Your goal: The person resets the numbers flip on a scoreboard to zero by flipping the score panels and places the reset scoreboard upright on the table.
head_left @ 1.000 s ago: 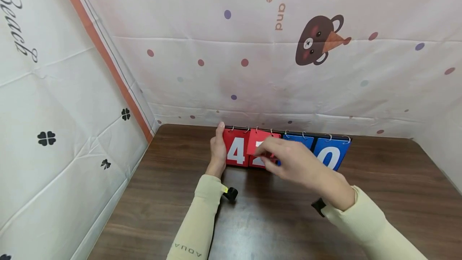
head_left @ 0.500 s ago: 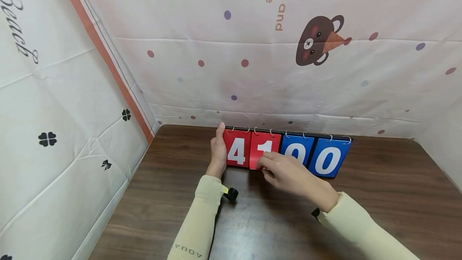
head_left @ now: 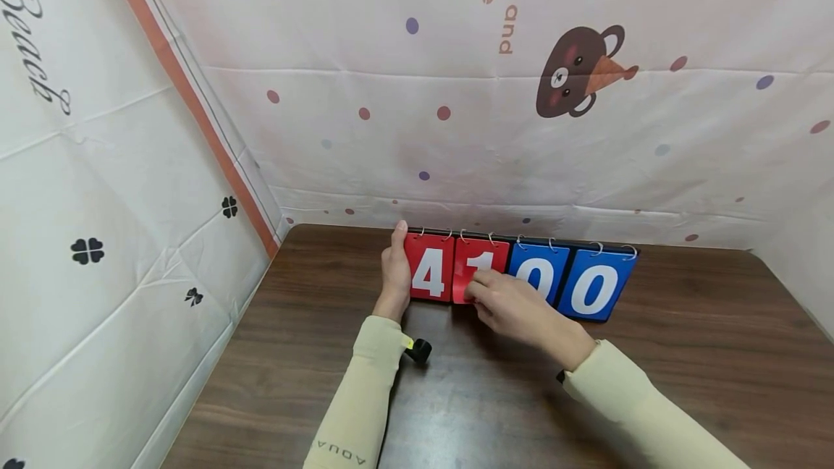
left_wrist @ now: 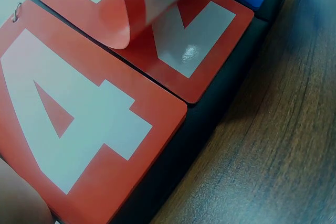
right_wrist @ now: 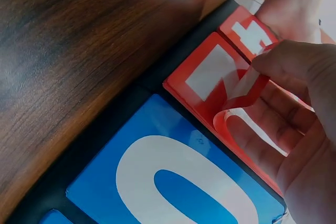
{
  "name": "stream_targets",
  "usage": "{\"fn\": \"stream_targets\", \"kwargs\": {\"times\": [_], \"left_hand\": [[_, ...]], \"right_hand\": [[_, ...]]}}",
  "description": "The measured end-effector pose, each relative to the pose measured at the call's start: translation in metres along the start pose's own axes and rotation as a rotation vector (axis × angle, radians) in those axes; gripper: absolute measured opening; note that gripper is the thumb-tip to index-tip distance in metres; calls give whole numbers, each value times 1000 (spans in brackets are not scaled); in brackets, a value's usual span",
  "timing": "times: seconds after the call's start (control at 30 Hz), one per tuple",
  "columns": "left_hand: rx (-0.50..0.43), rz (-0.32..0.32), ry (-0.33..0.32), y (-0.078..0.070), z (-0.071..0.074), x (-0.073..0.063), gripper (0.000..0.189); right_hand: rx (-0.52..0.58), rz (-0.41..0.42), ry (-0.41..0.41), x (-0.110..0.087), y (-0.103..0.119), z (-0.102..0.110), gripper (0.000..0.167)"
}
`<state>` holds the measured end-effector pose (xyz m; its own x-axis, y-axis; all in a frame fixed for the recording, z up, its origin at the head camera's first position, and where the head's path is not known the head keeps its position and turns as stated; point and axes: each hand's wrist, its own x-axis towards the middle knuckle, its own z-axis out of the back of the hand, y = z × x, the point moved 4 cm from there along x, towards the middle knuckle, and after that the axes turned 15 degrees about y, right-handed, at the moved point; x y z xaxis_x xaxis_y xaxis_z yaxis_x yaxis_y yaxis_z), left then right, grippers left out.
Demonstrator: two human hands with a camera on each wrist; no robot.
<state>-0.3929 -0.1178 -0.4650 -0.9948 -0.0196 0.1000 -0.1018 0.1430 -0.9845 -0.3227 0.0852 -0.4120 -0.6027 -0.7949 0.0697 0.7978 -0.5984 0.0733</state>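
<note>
A tabletop flip scoreboard [head_left: 565, 277] has two red and two blue number cards on metal rings. My left hand [head_left: 394, 270] grips its left end, beside the red card showing 4 [head_left: 419, 248]. With thumb and fingers, my right hand [head_left: 517, 307] pinches the lower part of the second red card [head_left: 461, 273], which shows 1. In the right wrist view this card [right_wrist: 251, 90] bends upward between thumb and fingers. Beneath it, a red card with part of a white 2 [left_wrist: 210, 40] shows in the left wrist view. The blue cards [head_left: 589, 284] both read 0.
The scoreboard is near the back edge of a dark wooden table [head_left: 469, 411]. A pale curtain [head_left: 391, 143] with dots and a bear print hangs behind it, and another printed cloth [head_left: 130, 223] stands at the left.
The second red card has come down from a raised position, covering the 2 and showing 1. My right hand has moved down and toward me with it. My left hand stays in place.
</note>
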Motion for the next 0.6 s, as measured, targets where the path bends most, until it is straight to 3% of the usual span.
{"fn": "stream_targets", "kwargs": {"times": [0.27,0.6], "left_hand": [[-3,1,7,0,0,0,59],[-13,17,11,0,0,0,58]], "right_hand": [[-117,0,28,9,1,-7,32],[-142,-44,54,10,0,-14,38]]}}
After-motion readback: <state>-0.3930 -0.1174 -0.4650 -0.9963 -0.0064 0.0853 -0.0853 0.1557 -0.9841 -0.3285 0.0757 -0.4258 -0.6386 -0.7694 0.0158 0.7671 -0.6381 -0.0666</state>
